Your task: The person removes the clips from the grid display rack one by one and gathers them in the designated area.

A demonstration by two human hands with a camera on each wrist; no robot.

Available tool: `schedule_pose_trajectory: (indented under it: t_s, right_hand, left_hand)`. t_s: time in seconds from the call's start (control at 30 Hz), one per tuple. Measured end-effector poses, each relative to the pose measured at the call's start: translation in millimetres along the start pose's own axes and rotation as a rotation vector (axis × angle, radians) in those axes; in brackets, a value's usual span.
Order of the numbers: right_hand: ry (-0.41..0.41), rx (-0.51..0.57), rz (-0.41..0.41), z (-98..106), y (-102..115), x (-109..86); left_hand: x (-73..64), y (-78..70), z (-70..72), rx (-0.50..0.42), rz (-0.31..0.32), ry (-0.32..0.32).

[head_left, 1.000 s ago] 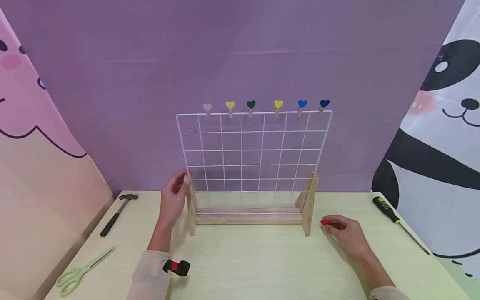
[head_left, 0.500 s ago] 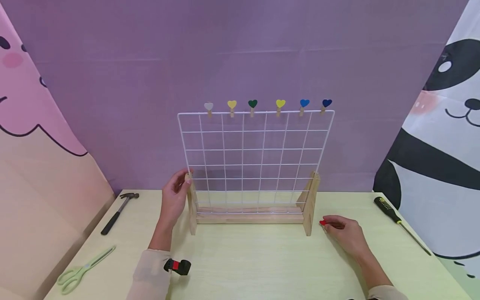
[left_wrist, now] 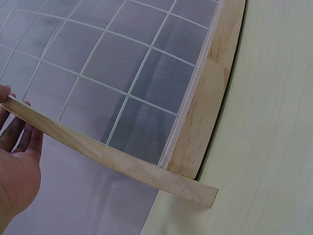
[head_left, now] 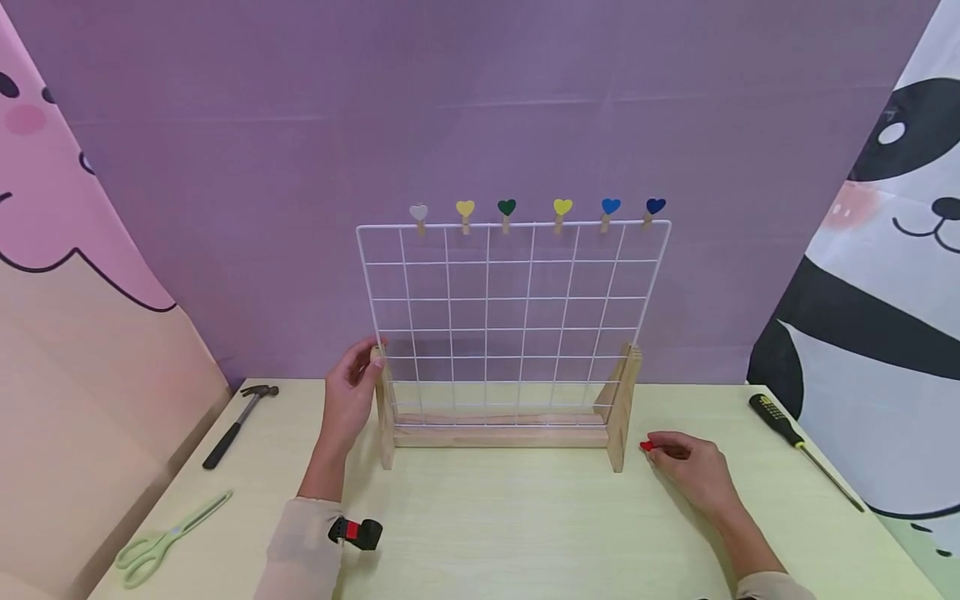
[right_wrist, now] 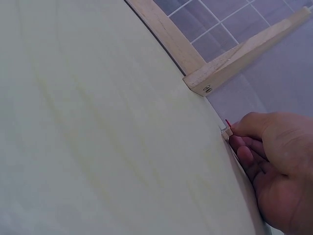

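A white wire grid (head_left: 510, 313) stands upright in a wooden stand (head_left: 501, 437) at the middle of the table. My left hand (head_left: 351, 392) grips the top of the stand's left side piece, thumb in front and fingers behind; the left wrist view shows the same wooden side piece (left_wrist: 98, 147) held at its end. Low over the table, right of the stand, my right hand (head_left: 693, 471) pinches a small wooden clothespin (right_wrist: 226, 133) with a red heart (head_left: 647, 447) between thumb and forefinger. Several heart clothespins, such as the dark green one (head_left: 507, 208), are clipped along the grid's top wire.
On the left of the table lie a claw hammer (head_left: 240, 427) and light green scissors (head_left: 171, 540). A black-handled screwdriver (head_left: 804, 450) lies near the right edge. Behind the table hangs a purple cloth (head_left: 480, 100), with a panda print (head_left: 877, 333) on the right.
The red heart in my right hand has tilted flatter since a second ago. The left hand keeps its grip on the stand, and the whole view has shifted slightly.
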State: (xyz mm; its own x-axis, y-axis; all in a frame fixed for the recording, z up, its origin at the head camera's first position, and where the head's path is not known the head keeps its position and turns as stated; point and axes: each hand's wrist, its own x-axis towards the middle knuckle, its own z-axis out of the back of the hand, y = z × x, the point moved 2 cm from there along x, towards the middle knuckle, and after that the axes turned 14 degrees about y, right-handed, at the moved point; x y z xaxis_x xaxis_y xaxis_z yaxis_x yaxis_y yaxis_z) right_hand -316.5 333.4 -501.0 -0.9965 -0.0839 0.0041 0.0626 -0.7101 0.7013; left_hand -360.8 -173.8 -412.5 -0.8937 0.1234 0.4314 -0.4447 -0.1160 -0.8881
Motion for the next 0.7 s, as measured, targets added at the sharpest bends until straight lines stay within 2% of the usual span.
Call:
schedule_pose_trajectory:
  t_s: [0.4, 0.57, 0.7]
  right_hand:
    - [0.005, 0.018, -0.005, 3.6, 1.2, -0.8]
    - [-0.005, 0.067, -0.012, 5.6, -0.8, -1.4]
    - [-0.039, 0.152, -0.001, 10.1, -0.6, -2.5]
  left_hand:
    - [1.2, -2.2, -0.8, -0.011, -0.008, -0.011]
    - [1.4, -1.5, -1.3, -0.014, -0.008, -0.009]
    - [0.9, -1.0, -1.3, -0.009, 0.001, -0.014]
